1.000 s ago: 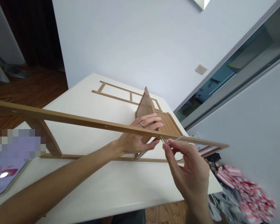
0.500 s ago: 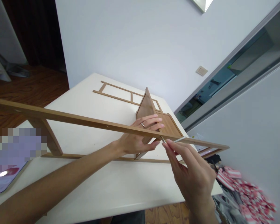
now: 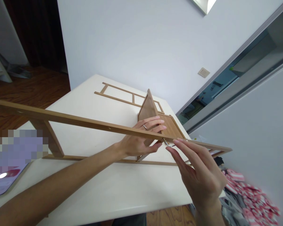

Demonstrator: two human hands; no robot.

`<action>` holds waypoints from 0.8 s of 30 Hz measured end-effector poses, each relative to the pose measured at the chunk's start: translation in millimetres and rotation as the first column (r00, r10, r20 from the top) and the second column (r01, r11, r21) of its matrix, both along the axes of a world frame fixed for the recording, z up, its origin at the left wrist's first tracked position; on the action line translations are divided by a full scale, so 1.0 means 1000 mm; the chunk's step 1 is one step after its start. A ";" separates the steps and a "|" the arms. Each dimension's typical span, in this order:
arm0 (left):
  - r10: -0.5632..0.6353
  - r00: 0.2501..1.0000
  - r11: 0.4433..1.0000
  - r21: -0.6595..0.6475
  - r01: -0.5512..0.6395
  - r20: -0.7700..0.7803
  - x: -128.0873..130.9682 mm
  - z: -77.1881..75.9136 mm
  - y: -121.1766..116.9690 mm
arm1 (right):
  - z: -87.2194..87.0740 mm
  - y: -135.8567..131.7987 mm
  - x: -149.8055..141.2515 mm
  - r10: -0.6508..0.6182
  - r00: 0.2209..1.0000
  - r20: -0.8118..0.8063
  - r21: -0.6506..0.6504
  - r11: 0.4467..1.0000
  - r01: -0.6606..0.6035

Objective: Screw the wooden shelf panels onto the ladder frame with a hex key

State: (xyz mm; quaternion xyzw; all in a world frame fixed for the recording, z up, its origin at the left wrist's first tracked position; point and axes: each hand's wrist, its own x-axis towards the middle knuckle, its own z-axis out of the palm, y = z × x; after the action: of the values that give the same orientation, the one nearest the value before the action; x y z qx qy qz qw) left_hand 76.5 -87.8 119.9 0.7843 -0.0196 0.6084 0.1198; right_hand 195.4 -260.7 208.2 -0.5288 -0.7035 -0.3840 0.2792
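Observation:
A wooden ladder-like frame [image 3: 80, 121] stands on its long edge across the white table [image 3: 122, 191]. My left hand [image 3: 135, 146], with a ring on one finger, reaches through it and grips a wooden shelf panel [image 3: 148, 106] where the panel meets the upper rail. Its thumb is below the rail and its fingers lie along the panel. My right hand [image 3: 201, 177] pinches a thin metal hex key [image 3: 171, 145] between thumb and fingertips. The key's tip meets a small bolt [image 3: 164, 141] at the rail's underside; most of the key is hidden by the fingers.
Another wooden frame [image 3: 118, 99] lies flat near the wall. A second wooden panel [image 3: 171, 124] rests behind the upright one. A phone [image 3: 16, 179] with a blurred screen is at the left. Striped pink cloth [image 3: 254, 191] is piled beyond the table's right edge.
My right hand has moved slightly right and its fingers have spread a little, with the hex key turned to a different angle. My left hand and the frame stay almost still.

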 end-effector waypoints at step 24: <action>-0.009 1.000 1.000 -0.001 0.009 -0.016 0.001 -0.003 0.001 | -0.010 -0.001 -0.006 0.153 0.984 -0.085 -0.324 0.930 -0.173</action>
State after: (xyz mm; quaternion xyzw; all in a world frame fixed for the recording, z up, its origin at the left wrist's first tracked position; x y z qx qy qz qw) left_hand 77.7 -86.5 117.3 0.7891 -0.0219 0.6014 0.1233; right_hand 189.1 -261.5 197.8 -0.5188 -0.7909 -0.2205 0.2379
